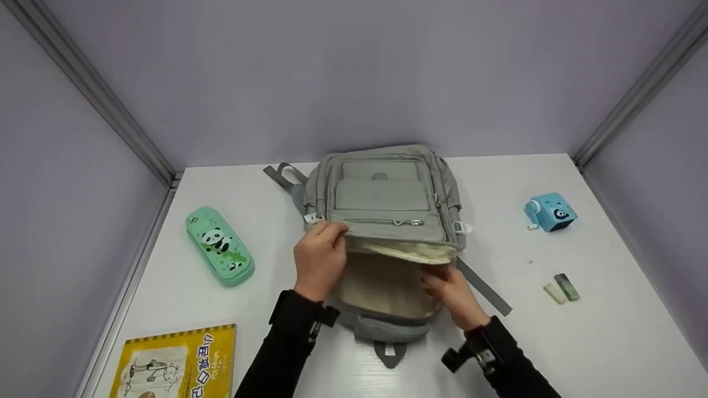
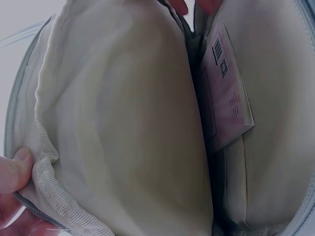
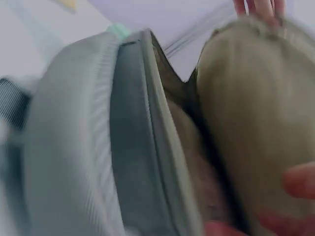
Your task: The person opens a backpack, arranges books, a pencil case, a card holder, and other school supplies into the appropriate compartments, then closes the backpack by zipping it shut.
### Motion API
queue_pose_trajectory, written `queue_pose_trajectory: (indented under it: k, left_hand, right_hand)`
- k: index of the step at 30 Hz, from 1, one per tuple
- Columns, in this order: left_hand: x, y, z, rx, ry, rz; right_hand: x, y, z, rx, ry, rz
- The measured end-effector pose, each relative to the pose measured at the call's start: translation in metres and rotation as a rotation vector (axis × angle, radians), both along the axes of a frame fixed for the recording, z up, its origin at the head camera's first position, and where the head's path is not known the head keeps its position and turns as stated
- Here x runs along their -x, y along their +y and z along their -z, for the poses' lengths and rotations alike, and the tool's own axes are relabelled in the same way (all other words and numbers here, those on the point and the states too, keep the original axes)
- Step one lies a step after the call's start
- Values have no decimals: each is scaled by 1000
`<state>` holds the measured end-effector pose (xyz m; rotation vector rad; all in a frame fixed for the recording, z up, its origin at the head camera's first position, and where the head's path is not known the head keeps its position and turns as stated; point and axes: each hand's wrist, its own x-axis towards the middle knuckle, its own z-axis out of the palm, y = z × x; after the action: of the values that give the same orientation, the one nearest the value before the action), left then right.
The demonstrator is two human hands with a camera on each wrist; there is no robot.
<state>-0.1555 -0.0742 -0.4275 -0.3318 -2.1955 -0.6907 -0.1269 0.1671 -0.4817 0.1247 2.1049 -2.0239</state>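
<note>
A grey backpack [image 1: 381, 188] lies on the table with its main compartment unzipped and its cream lining [image 1: 381, 282] showing. My left hand [image 1: 322, 260] grips the lifted front panel's edge at the left, thumb on the lining side in the left wrist view. At the opening's right side is my right hand [image 1: 451, 290], its fingers partly hidden under the panel. The right wrist view is blurred; thumb and fingers there stand apart near the lining. Inside, a pink booklet [image 2: 229, 93] with a barcode leans against the back wall.
On the left are a green panda pencil case [image 1: 220, 246] and a yellow notebook [image 1: 177, 362]. A blue panda pencil sharpener [image 1: 552, 212] and two small green-and-white blocks [image 1: 567, 287] lie on the right. Walls border the white table [image 1: 276, 359] at back and sides.
</note>
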Motion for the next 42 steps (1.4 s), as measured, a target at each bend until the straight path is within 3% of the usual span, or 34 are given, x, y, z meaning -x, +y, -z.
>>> queue_pose_trajectory:
  k: [2,5,8,11,18,21,26,30,34,36,39,40,42]
  left_hand:
    - [0,-1,0,-2,5,2]
    - [-1,-2,0,0,7,3]
    - [-2,-2,1,7,4,-3]
    - [-3,-3,2,11,-1,-7]
    - [-6,-2,5,17,2,-10]
    - [-7,-2,6,22,8,-9]
    - [-12,-3,13,54,-22,10]
    - [-24,-6,22,73,-75,43]
    - [-45,-22,32,37,-116,59]
    - [-58,-40,36,-7,-138,17]
    - [-77,-83,41,-77,-223,-137]
    - [-83,-100,43,-92,-282,-206]
    - [-98,-137,48,-124,-469,-354]
  right_hand:
    - [-12,9,-11,-187,123,-36]
    - [-23,21,-26,-415,464,-30]
    - [-22,29,-39,-568,812,40]
    - [-11,31,-51,-671,996,63]
    - [15,30,-55,-871,1011,-78]
    - [20,30,-49,-872,1001,-106]
    - [23,29,-39,-808,1023,-75]
    - [22,30,-36,-767,1035,-58]
    - [18,31,-34,-757,1012,-63]
    - [17,32,-33,-759,992,-62]
    - [16,34,-33,-758,973,-47]
    - [16,34,-33,-757,971,-40]
    - [16,34,-32,-755,967,-27]
